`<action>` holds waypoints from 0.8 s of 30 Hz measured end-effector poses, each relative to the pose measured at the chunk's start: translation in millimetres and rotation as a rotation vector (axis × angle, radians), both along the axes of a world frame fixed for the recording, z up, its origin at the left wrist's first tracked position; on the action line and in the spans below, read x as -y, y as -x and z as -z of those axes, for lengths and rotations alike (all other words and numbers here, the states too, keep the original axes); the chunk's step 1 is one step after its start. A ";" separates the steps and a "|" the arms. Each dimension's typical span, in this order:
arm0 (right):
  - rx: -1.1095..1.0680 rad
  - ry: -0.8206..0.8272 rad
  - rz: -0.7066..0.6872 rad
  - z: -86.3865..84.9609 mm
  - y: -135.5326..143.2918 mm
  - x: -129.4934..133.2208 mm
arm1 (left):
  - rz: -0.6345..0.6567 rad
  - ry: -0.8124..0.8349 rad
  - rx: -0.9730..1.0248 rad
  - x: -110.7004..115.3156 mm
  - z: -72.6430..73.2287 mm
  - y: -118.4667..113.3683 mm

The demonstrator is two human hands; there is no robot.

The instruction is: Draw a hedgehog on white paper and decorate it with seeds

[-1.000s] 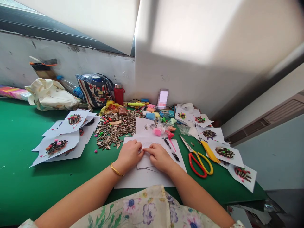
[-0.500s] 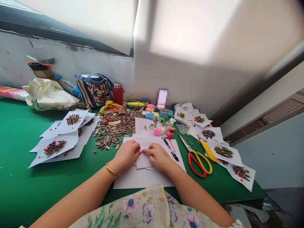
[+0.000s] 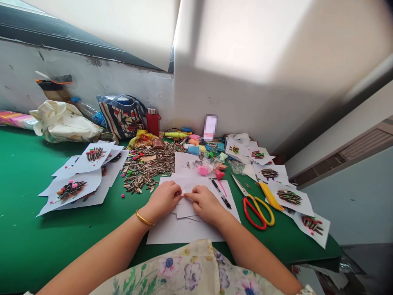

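Note:
My left hand (image 3: 166, 198), with a gold bangle at the wrist, rests on white paper (image 3: 185, 209) with its fingers pinched together; what lies between them is too small to make out. My right hand (image 3: 205, 201) faces it, index finger pointing to the left fingertips and the other fingers curled, also on the paper. A faint drawing (image 3: 189, 188) shows on the sheet just beyond the fingertips. Black pens (image 3: 221, 194) lie to the right of my right hand. Past the left hand spreads a pile of striped seeds (image 3: 153, 164).
Scissors (image 3: 253, 203) with red and yellow handles and a yellow cutter (image 3: 270, 196) lie at right. Decorated sheets (image 3: 289, 196) line the right edge, and more sheets (image 3: 75, 184) are at left. Clay packets (image 3: 204, 169), a red bottle (image 3: 152, 122) and bags (image 3: 123, 116) stand behind.

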State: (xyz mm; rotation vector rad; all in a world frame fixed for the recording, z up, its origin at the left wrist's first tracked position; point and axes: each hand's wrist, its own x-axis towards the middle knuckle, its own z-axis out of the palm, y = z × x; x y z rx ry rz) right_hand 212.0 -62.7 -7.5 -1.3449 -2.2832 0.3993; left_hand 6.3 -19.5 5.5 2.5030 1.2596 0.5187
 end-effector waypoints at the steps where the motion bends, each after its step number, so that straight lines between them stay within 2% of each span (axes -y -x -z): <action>1: -0.015 0.005 0.001 0.0 -1.2 -0.5 | 0.000 0.008 0.005 -0.3 -0.2 0.2; 7: -0.073 0.013 -0.034 -0.1 -6.3 -3.0 | 0.003 0.038 0.014 -1.9 -0.6 1.3; 18: 0.000 0.050 0.067 4.6 6.9 -5.8 | -0.003 0.022 -0.001 -1.6 0.0 1.1; 24: -0.038 0.067 0.050 4.1 5.9 -6.9 | 0.002 0.024 0.008 -2.7 0.0 1.1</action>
